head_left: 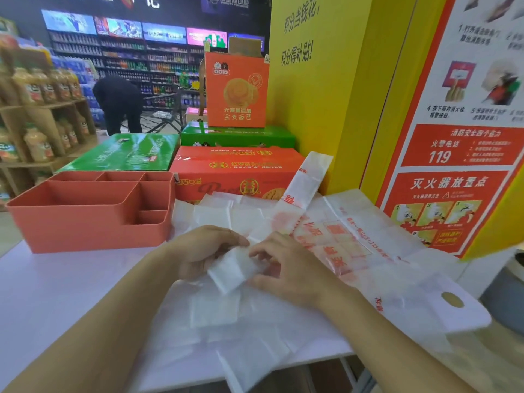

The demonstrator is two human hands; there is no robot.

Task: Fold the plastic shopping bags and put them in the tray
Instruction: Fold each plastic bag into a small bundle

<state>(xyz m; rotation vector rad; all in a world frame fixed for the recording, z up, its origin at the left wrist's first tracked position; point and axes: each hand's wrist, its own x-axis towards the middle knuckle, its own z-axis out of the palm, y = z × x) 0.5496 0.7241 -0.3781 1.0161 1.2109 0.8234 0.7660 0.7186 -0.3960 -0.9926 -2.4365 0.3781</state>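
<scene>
A small folded white plastic bag [232,272] is held above the table between both hands. My left hand [200,252] grips its left side with curled fingers. My right hand [286,268] pinches its right edge. Under them lie unfolded white bags with red print [348,236], spread flat across the table. One long folded strip of bag [307,180] leans up against the boxes behind. The salmon-coloured tray [85,222] with several compartments stands at the left; nothing shows in its compartments.
The white table [56,302] ends at a front edge near me. Red and green cartons [235,165] are stacked behind the bags. A yellow pillar with posters [425,137] rises at the right. A person bends over by distant drink shelves [117,103].
</scene>
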